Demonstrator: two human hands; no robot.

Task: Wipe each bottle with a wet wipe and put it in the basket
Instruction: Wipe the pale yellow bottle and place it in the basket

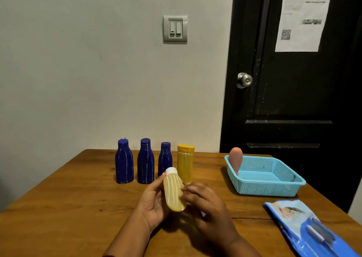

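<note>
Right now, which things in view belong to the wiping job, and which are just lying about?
Job: pale yellow bottle in the left hand, right hand against it; three blue bottles; yellow bottle; pink bottle in the blue basket; wipes pack.
Not the job: light switch; door knob; paper on the door.
</note>
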